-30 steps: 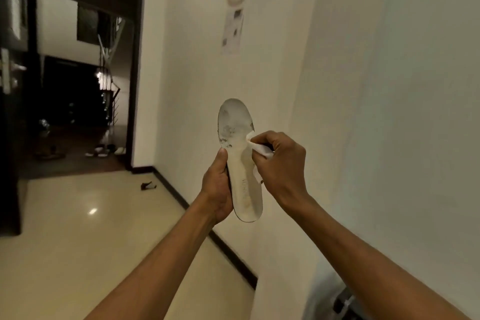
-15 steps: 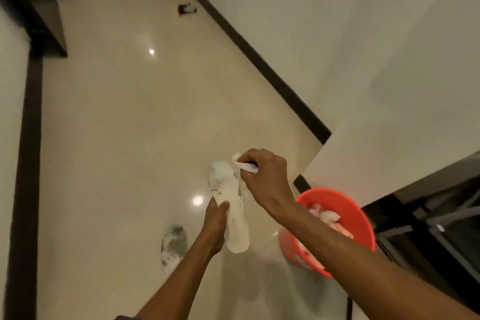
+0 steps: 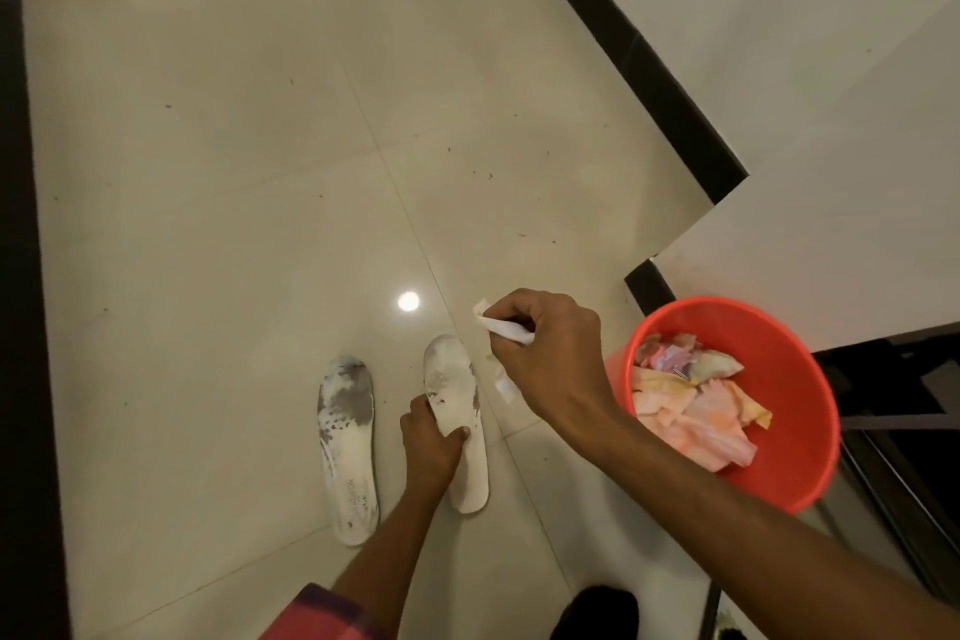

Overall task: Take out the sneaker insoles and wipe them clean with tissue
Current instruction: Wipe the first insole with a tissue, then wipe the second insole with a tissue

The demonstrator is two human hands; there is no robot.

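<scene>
Two insoles show in the head view. The left hand (image 3: 434, 442) grips one insole (image 3: 460, 411) at its waist, thumb curled over the top face. Its toe points to twelve o'clock, and the hand hides part of its left edge. Whether its heel touches the floor (image 3: 208, 224) cannot be told. The other insole (image 3: 347, 452) lies flat on the tiles at nine o'clock of the held one, grey stains across its toe half and its heel print too small to read. At one o'clock of the held insole, the right hand (image 3: 550, 353) pinches a folded tissue (image 3: 501, 325), most of it hidden under curled fingers. A red bucket (image 3: 789, 379) holding crumpled cloths (image 3: 696, 411) stands at three o'clock of that hand, the forearm crossing its near rim. A dark shape (image 3: 597, 611) at six o'clock is cut off by the frame.
</scene>
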